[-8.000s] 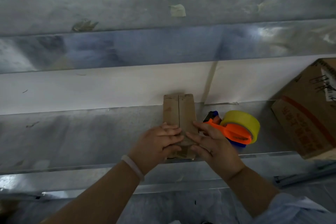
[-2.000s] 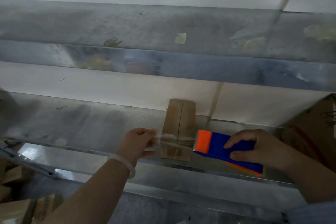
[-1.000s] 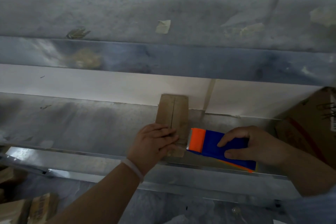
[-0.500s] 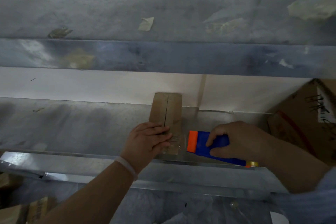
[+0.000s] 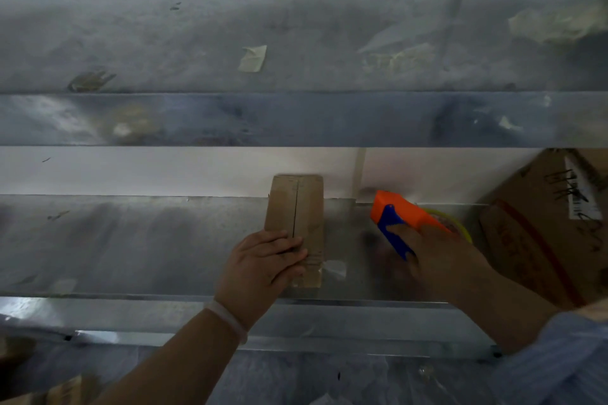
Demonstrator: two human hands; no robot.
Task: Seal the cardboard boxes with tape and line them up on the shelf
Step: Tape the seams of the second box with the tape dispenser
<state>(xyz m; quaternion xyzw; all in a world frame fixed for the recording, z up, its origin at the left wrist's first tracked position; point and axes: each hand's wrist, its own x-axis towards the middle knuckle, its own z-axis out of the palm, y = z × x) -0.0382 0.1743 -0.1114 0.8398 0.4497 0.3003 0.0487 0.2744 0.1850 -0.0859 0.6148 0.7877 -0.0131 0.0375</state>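
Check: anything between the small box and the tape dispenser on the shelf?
Head view: mostly bare shelf. A loose end of clear tape sticks out from the small box toward the tape dispenser, which the right hand grips.

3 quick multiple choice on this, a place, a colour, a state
1. Where is the tape dispenser, relative to the small box? A left; B right; C on top.
2. What are the dispenser's colours? A green, white; B black, red; C orange, blue.
3. What does the left hand do? A rests on the small box; B grips the dispenser; C hangs free.
1 B: the right hand holds it right of the box. 2 C: orange top, blue grip. 3 A: its fingers lie across the box's near end.
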